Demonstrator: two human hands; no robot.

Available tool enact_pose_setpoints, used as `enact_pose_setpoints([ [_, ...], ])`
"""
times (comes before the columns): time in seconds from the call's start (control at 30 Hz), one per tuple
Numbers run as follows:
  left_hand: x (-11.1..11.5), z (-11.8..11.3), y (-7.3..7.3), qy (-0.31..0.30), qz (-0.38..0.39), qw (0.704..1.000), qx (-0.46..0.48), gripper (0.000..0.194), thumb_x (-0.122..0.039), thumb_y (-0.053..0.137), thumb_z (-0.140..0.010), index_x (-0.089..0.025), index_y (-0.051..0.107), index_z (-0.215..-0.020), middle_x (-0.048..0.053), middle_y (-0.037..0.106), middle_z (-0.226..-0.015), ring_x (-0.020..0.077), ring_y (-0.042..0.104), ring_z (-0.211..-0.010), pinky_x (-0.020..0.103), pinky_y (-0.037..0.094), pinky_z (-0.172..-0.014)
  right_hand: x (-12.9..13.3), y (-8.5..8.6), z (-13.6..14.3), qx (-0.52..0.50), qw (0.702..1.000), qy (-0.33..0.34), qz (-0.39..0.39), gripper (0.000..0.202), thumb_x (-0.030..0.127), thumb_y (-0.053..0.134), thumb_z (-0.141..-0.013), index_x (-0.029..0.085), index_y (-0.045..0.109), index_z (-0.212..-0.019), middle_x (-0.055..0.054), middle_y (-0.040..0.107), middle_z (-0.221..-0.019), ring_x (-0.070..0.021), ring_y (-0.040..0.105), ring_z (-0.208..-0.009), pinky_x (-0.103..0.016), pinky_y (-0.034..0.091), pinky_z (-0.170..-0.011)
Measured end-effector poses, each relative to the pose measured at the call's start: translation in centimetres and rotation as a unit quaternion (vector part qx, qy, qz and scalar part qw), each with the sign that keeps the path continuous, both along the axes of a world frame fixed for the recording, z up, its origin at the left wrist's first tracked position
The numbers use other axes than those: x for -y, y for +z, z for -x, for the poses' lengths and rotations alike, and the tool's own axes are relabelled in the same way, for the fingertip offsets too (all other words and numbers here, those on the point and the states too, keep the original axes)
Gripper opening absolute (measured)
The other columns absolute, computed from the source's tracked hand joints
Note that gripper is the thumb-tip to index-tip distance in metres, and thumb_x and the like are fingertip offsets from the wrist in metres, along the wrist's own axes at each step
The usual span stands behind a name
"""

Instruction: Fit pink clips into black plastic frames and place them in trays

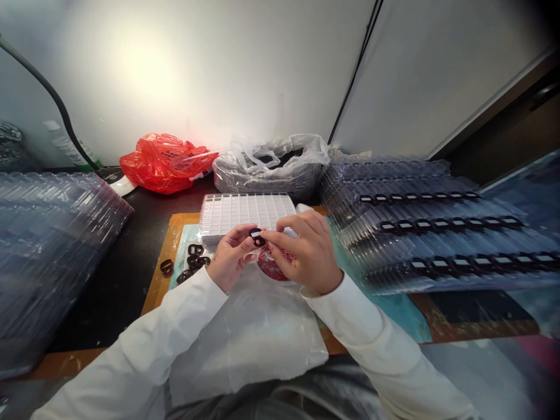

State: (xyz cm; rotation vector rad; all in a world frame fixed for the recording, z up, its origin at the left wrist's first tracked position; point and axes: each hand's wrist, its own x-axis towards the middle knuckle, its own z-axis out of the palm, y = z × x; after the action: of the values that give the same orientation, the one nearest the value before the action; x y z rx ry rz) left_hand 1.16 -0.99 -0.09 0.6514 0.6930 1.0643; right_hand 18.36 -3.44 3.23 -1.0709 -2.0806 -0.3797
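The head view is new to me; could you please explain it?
There is no machine: these are a person's bare left hand and right hand, seen from a camera worn on the head. The left hand holds a small black piece, and the right hand seems to touch it. On the work surface, more black pieces lie by the left hand; a round container of red pieces is partly hidden by the right. Behind is a white gridded tray; clear plastic stacks stand on both sides.

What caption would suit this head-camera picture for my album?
The left hand and right hand meet at a small black piece before a white gridded tray, near reddish strips.
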Motion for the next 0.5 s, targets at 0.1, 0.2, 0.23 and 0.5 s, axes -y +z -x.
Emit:
enact_pose_setpoints([
  [0.1, -0.01, 0.03, -0.01, 0.001, 0.002, 1.0, 0.002, 0.043, -0.031, 0.088, -0.054, -0.021, 0.069, -0.092, 0.0, 0.071, -0.087, 0.0102, 0.067, -0.071, 0.012, 0.047, -0.049, -0.06, -0.13, 0.05, -0.025, 1.0, -0.006, 0.004, 0.02, 0.022, 0.057, -0.084, 0.03, 0.068, -0.098, -0.002, 0.062, -0.088, -0.0201, 0.05, -0.086, -0.039, 0.036, -0.082],
  [0.2, -0.01, 0.03, 0.08, 0.002, 0.005, 1.0, 0.01, 0.044, -0.031, 0.089, -0.052, -0.021, 0.07, -0.09, 0.0, 0.071, -0.085, 0.0112, 0.068, -0.072, 0.011, 0.047, -0.047, -0.08, -0.2, 0.09, -0.059, 0.998, 0.004, 0.013, 0.022, 0.021, 0.057, -0.084, 0.029, 0.068, -0.1, -0.002, 0.063, -0.089, -0.0198, 0.05, -0.085, -0.039, 0.037, -0.082],
  [0.23, -0.01, 0.03, 0.11, 0.002, 0.005, 1.0, 0.013, 0.044, -0.031, 0.089, -0.052, -0.021, 0.07, -0.09, -0.001, 0.071, -0.085, 0.011, 0.068, -0.072, 0.011, 0.047, -0.047, -0.08, -0.21, 0.11, -0.063, 0.998, 0.012, 0.017, 0.023, 0.02, 0.057, -0.083, 0.029, 0.069, -0.101, -0.002, 0.063, -0.089, -0.0197, 0.05, -0.086, -0.038, 0.037, -0.082],
  [0.5, -0.05, 0.02, -0.01, 0.001, 0.005, 1.0, 0.026, 0.043, -0.031, 0.088, -0.053, -0.02, 0.069, -0.091, -0.001, 0.071, -0.085, 0.0098, 0.068, -0.07, 0.01, 0.047, -0.046, -0.07, -0.42, 0.51, -0.104, 0.992, 0.05, 0.06, 0.026, 0.021, 0.054, -0.087, 0.029, 0.068, -0.106, -0.002, 0.064, -0.09, -0.0182, 0.051, -0.085, -0.038, 0.037, -0.081],
])
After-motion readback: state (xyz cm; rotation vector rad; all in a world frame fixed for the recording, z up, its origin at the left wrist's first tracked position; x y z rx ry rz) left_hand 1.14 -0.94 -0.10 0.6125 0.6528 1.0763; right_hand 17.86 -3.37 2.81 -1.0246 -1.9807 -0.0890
